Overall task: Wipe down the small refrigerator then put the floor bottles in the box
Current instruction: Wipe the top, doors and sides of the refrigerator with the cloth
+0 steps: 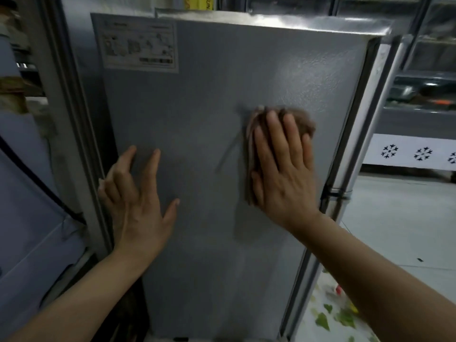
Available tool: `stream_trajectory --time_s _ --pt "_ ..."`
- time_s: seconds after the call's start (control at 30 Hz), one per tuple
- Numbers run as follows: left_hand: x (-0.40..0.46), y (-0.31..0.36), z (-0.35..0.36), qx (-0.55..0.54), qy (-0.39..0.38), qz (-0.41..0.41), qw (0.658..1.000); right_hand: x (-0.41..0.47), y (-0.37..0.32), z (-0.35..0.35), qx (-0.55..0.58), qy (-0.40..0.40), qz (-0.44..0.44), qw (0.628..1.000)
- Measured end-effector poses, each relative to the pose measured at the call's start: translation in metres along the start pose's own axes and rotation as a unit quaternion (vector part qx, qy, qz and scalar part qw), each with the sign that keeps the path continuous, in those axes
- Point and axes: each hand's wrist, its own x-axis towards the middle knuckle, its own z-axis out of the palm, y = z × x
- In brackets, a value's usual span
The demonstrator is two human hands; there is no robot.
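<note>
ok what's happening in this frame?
A person is wiping the grey side panel of the small refrigerator. The right hand presses a brown cloth flat against the panel, fingers straight over it. The left hand rests spread on the panel near its left edge, holding nothing. A label sticker sits at the panel's top left. No floor bottles or box are in view, so that step is not yet started as far as this shows.

The white label [140,44] at the upper left of the refrigerator [222,90] is too blurred to read. Yellow packaging [208,2] at the top edge shows letters like "SUN".
</note>
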Motion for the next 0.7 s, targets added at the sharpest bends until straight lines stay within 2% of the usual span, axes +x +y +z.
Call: stream_trajectory --time_s 0.07,0.1,0.23,0.33,0.4,0.5,0.57,0.63,0.7 --pt "0.000 -0.002 0.001 0.006 -0.003 0.008 1.000 0.001 -0.016 0.006 -0.006 0.005 0.043 0.999" --pt "0.000 -0.003 0.002 0.007 -0.005 0.010 1.000 -0.010 -0.024 0.010 -0.005 -0.004 0.035 0.999" --pt "0.000 -0.011 0.000 0.007 -0.007 0.033 0.999 -0.073 -0.045 0.013 0.006 -0.123 -0.147 0.981" --pt "-0.006 -0.027 -0.006 -0.036 -0.018 0.010 0.999 -0.080 -0.041 0.007 -0.022 -0.154 -0.196 0.968" --pt "-0.010 -0.040 -0.009 -0.085 -0.048 -0.007 0.995 -0.053 -0.038 0.003 -0.024 -0.122 -0.180 0.976" --pt "-0.015 -0.052 -0.009 -0.126 -0.086 0.014 0.988 0.007 -0.043 0.008 -0.007 -0.039 -0.071 0.997" --pt "-0.016 -0.052 -0.008 -0.149 -0.087 0.011 0.985 0.024 -0.054 0.014 -0.003 -0.015 -0.024 1.000" --pt "-0.015 -0.052 -0.008 -0.165 -0.082 0.009 0.983 0.011 -0.066 0.020 0.005 -0.030 -0.040 0.999" --pt "-0.016 -0.054 -0.009 -0.183 -0.082 0.009 0.980 -0.019 -0.077 0.024 0.015 -0.084 -0.129 0.988"
